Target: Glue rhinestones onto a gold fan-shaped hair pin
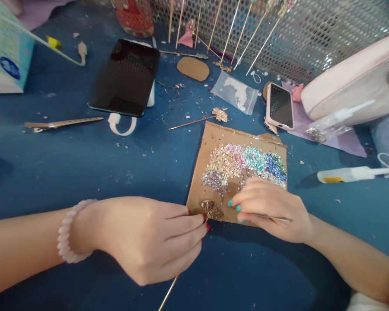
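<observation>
My left hand is closed in a pinch on a gold hair stick, whose fan-shaped ornament rests on the near edge of a brown cardboard sheet. My right hand is closed round thin metal tweezers, their tip at the ornament. Heaps of small coloured rhinestones lie on the cardboard just beyond my right fingers. A pale bead bracelet sits on my left wrist.
On the blue table lie a dark tablet, a pink-cased phone, a bag of white beads, a glue bottle, another gold leaf stick, a pink case and a mesh stand with upright sticks.
</observation>
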The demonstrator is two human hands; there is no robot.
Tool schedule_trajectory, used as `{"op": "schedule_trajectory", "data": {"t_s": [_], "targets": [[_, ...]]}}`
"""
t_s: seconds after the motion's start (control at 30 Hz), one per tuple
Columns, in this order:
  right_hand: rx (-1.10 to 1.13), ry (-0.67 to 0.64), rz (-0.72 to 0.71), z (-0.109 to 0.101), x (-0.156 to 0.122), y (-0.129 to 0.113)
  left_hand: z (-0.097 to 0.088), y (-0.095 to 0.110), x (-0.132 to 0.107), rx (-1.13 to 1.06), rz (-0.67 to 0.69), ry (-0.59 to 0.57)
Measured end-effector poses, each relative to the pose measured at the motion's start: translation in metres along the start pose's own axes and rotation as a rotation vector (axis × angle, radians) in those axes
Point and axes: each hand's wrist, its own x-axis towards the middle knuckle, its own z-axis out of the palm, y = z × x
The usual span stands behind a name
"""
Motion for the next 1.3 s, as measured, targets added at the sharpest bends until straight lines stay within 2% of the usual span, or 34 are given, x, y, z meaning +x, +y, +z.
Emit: {"op": "schedule_trajectory", "data": {"t_s": [0.1, 0.13, 0.2, 0.37, 1.23, 1.3], "targets": [[0.006, 0.004, 0.006, 0.0, 0.0, 0.001, -0.008, -0.027, 0.019, 0.018, 0.266, 0.023], [0.009, 0.007, 0.007, 0.0, 0.0, 0.001, -0.009, -0.03, 0.021, 0.083, 0.342, 0.026], [0.017, 0.009, 0.01, 0.0, 0.0, 0.001, -0.011, -0.03, 0.021, 0.132, 0.399, 0.018], [0.024, 0.005, 0.01, 0.0, 0.0, 0.001, -0.01, -0.025, 0.018, 0.148, 0.396, 0.016], [-0.035, -0.025, -0.029, -0.004, 0.001, 0.001, -0.01, -0.029, 0.019, 0.162, 0.411, 0.019], [-0.035, -0.03, -0.026, -0.004, 0.0, 0.001, -0.006, -0.029, 0.017, 0.116, 0.372, 0.025]]}}
